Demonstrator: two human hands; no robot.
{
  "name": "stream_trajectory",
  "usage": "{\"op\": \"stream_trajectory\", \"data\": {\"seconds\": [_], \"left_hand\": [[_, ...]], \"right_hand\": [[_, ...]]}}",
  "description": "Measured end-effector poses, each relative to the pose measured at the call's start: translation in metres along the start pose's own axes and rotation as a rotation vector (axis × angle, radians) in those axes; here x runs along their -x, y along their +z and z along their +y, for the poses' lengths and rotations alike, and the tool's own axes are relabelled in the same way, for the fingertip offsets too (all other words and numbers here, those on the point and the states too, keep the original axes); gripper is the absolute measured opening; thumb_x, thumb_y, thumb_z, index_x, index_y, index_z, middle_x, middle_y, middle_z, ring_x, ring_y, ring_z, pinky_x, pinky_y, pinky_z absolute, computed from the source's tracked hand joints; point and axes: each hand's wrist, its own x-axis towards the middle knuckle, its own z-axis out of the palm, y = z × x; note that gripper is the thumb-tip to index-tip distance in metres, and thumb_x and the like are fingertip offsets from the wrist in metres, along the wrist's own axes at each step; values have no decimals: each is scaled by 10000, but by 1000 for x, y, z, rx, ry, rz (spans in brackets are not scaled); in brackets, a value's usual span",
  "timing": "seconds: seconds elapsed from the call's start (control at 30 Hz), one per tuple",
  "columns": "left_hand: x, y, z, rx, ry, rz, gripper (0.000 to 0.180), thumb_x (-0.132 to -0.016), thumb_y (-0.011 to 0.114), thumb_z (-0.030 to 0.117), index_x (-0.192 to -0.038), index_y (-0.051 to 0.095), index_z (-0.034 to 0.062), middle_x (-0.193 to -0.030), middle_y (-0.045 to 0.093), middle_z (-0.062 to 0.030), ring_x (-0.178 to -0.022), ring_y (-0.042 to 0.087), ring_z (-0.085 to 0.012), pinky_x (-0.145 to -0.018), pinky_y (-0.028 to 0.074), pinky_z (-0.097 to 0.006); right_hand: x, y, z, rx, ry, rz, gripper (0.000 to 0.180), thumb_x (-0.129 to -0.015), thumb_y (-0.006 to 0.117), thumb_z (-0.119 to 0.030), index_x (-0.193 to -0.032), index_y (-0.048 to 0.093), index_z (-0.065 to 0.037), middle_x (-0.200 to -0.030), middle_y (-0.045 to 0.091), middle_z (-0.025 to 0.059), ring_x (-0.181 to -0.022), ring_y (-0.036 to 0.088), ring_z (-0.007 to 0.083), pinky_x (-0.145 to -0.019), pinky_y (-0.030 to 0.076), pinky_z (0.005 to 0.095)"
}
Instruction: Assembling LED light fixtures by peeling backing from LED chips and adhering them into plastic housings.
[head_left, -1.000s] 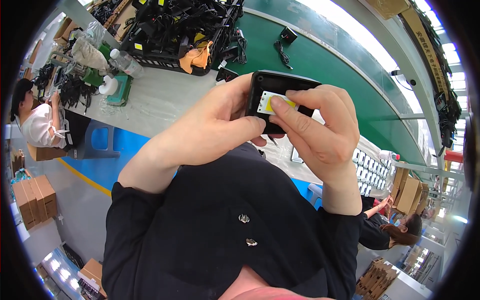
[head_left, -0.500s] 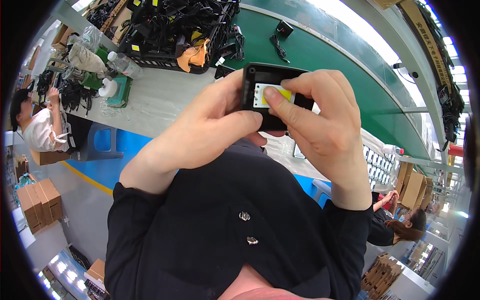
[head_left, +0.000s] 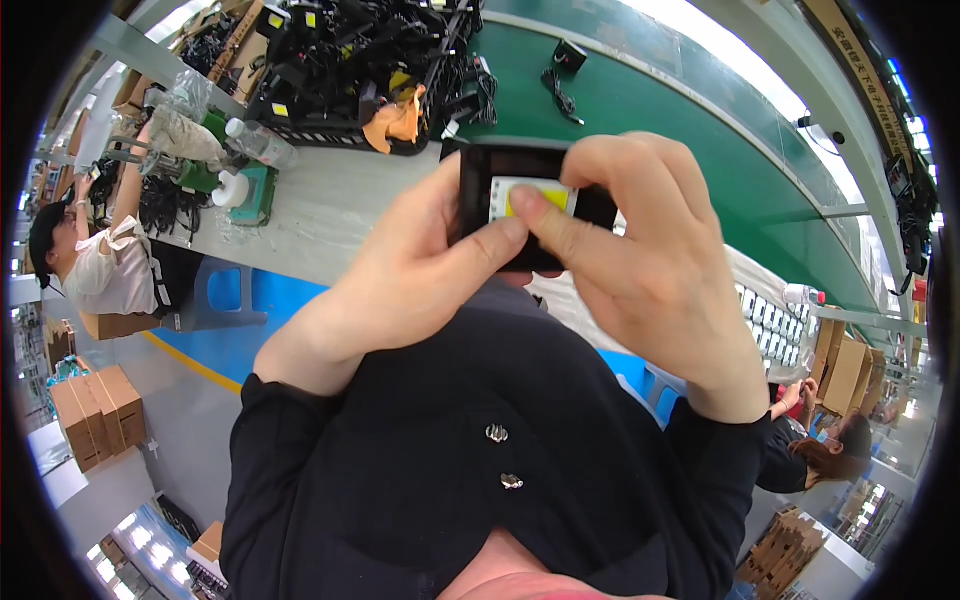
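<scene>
A black rectangular housing [head_left: 477, 185] is held up before my chest, over the near edge of the bench. Inside it lies a white LED plate [head_left: 499, 203] with a yellow middle. My left hand [head_left: 405, 265] grips the housing from the left, its thumb at the plate's lower edge. From the right, my right hand [head_left: 660, 255] curls its fingers over the far rim while its thumb presses on the yellow area. The two thumbs nearly meet. Fingers behind the housing are mostly hidden, and the picture is slightly blurred there.
A black crate [head_left: 330, 130] full of black lamps and cables stands at the back left. A lamp with a cable [head_left: 562, 90] lies on the green mat [head_left: 640, 110]. Left are a green hand press [head_left: 262, 195] and a plastic bottle [head_left: 262, 143]. People sit at both sides.
The housing sits slightly further left and is tilted differently. My left thumb has come up to the plate, close to my right thumb. The person at left has raised an arm.
</scene>
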Motion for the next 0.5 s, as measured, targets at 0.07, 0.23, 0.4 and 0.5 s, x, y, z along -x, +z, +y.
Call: {"op": "stream_trajectory", "data": {"seconds": [0.07, 0.23, 0.4, 0.5], "left_hand": [[1, -8, -10, -100, 9, 6, 279, -932, 467, 53, -1202, 435, -10, -1007, 575, -67, -889, 572, -102, -758, 504, -252], [-8, -13, -19, -319, 167, 17, 355, -903, 467, 28, -1256, 428, 27, -945, 599, -106, -832, 593, -145, -713, 488, -285], [-16, -15, -22, -437, 272, 1, 349, -889, 505, 63, -1235, 455, 47, -766, 592, -106, -640, 565, -174, -623, 458, -297], [-25, -21, -26, -492, 393, 92, 310, -893, 516, 73, -1197, 477, 30, -790, 611, -113, -644, 586, -183, -610, 460, -296]], "right_hand": [[1, -7, -6, -134, 100, -81, 329, -625, 698, -91, -952, 681, -62, -879, 499, 70, -829, 483, 253, -731, 405, 329], [29, 32, 4, -700, 529, 354, 454, -696, 724, -45, -1138, 621, -46, -1034, 507, 66, -950, 495, 172, -775, 422, 269], [29, 51, 10, -962, 780, 215, 354, -760, 691, -16, -1108, 631, -23, -897, 589, 27, -789, 550, 99, -677, 429, 219], [18, 56, 12, -839, 739, 223, 272, -762, 685, -15, -1033, 666, -17, -827, 609, 36, -750, 562, 115, -653, 438, 231]]}}
